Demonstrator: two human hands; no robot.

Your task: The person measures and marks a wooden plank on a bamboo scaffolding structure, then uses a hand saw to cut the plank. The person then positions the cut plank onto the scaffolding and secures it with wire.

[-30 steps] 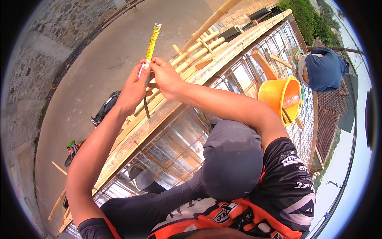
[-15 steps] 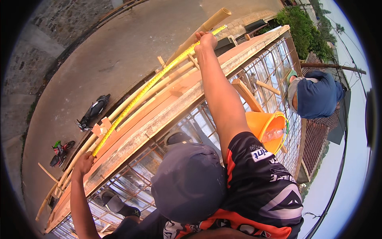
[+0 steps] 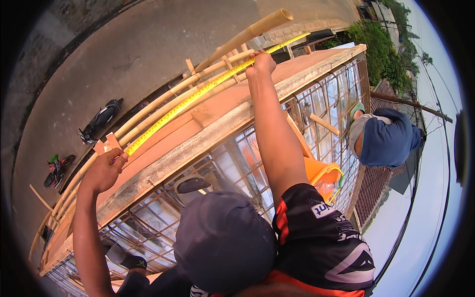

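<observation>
A yellow tape measure blade [image 3: 180,108] is stretched between my two hands along the outer side of a wooden formwork edge. My left hand [image 3: 105,170] pinches its near end beside a small wood block [image 3: 113,142]. Farther off, my right hand [image 3: 262,63] is closed on the blade, whose free end runs on past the fingers toward the far corner. Bamboo poles [image 3: 163,116] lie alongside, just beyond the tape. The formwork board [image 3: 217,121] passes under my right forearm.
Steel rebar mesh [image 3: 237,163] covers the deck inside the board. A hammer-like tool with a wooden handle [image 3: 324,123] and an orange bucket [image 3: 316,171] holding a clear bottle are to the right. A crouching person in blue [image 3: 391,141] is beyond. Motorbikes [image 3: 101,119] stand on the ground far below.
My left hand has moved up and right along the edge, and my right hand slightly right and nearer. More of the tape now extends past my right hand. The view has shifted.
</observation>
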